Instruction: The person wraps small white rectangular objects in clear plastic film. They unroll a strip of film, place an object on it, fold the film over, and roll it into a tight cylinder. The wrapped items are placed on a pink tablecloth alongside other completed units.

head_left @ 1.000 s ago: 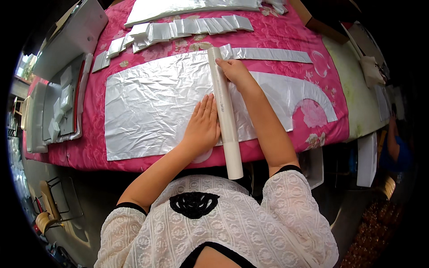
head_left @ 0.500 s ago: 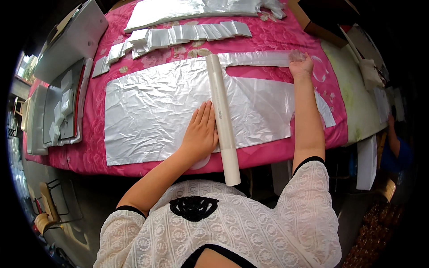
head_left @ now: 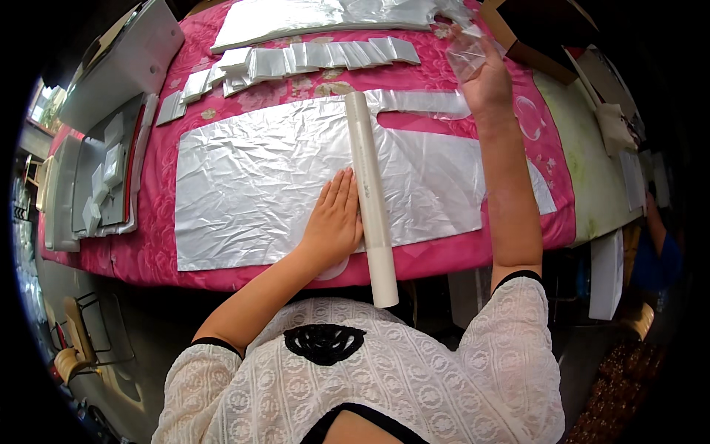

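Head view looking straight down, and the left hand [head_left: 334, 222] lies flat and released, palm down on the big crinkled silver foil sheet [head_left: 251, 200], pinning it to the surface [head_left: 148, 251] under its pink flowered cloth. Right against that hand's outer edge sits the long white cardboard tube [head_left: 370, 200], touching the fingers. Its long axis runs away from the body, far end up by the cut-out in the foil, near end poking out over the surface's front edge. So the left hand is the near one, right beside the tube at its middle.

Out beyond, the right hand [head_left: 484, 78] is stretched well away from the tube, up and to the far right, fingers pinched on a small clear plastic piece [head_left: 467, 53] raised just above the cloth. Beyond the left hand's fingertips, a row of small silver foil strips [head_left: 310, 58] lies overlapping, with a bigger foil piece [head_left: 325, 13] farther on.
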Demonstrator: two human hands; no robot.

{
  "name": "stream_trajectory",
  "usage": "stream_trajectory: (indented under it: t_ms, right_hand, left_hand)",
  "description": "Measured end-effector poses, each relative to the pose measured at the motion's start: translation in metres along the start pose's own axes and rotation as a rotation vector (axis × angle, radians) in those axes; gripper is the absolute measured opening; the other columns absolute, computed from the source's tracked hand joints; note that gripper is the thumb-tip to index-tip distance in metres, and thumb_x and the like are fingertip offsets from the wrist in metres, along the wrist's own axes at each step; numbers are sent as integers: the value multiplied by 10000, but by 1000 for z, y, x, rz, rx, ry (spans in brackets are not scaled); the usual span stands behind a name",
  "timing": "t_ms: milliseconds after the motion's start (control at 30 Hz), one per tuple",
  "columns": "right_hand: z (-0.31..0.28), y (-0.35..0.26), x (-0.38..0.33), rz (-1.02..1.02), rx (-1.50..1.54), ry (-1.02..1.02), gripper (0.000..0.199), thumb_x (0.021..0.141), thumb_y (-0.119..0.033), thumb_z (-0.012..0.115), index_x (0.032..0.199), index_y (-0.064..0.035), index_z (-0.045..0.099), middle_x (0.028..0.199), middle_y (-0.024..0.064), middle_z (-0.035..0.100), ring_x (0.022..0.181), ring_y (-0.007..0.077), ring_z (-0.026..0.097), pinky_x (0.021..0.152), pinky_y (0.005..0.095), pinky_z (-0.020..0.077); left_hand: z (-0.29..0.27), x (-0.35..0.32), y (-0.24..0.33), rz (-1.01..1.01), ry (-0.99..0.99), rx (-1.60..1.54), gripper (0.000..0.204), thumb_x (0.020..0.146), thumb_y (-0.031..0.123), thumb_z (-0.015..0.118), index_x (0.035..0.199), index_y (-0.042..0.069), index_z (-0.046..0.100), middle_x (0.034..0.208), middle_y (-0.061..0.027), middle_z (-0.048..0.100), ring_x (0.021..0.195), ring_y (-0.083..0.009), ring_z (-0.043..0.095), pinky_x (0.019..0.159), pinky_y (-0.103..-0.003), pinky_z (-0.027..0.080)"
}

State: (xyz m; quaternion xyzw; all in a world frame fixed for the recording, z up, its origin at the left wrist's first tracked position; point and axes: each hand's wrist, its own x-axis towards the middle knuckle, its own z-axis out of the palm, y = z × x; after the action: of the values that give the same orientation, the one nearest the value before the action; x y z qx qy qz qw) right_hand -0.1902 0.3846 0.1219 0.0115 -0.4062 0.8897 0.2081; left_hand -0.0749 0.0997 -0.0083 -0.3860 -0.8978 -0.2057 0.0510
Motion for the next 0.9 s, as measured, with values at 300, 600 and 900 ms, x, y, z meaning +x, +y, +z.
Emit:
stream_trajectory:
  t_ms: [300, 600, 900]
  right_hand:
    - [197, 229, -167, 20, -879, -627, 676, 844, -256, 550, 1320, 132, 265, 1280, 336, 405, 1237, 425, 374, 1014, 430, 317]
    - [267, 209, -208, 135, -916, -1577, 528, 776, -299, 592, 1219, -18, 533, 1245, 188, 518, 1192, 326, 457, 984, 395, 367]
    - [7, 119, -44, -598, -1857, -335, 551, 694, -60, 577, 1236, -9, 494, 1239, 181, 517, 1207, 369, 415, 1042, 423, 314]
  left_hand:
    - [9, -4, -9, 82, 103, 67, 593, 872, 225, 384, 1338, -124, 269, 1411, -273, 277, 1342, -370, 245, 1104, -451, 182]
    - [18, -3, -9, 28, 35, 114, 639, 853, 232, 430, 1352, -120, 241, 1436, -253, 236, 1352, -359, 225, 1107, -453, 170]
    - [8, 2, 2, 18, 75, -23, 573, 839, 179, 387, 1316, -127, 306, 1391, -276, 309, 1325, -377, 270, 1104, -439, 179]
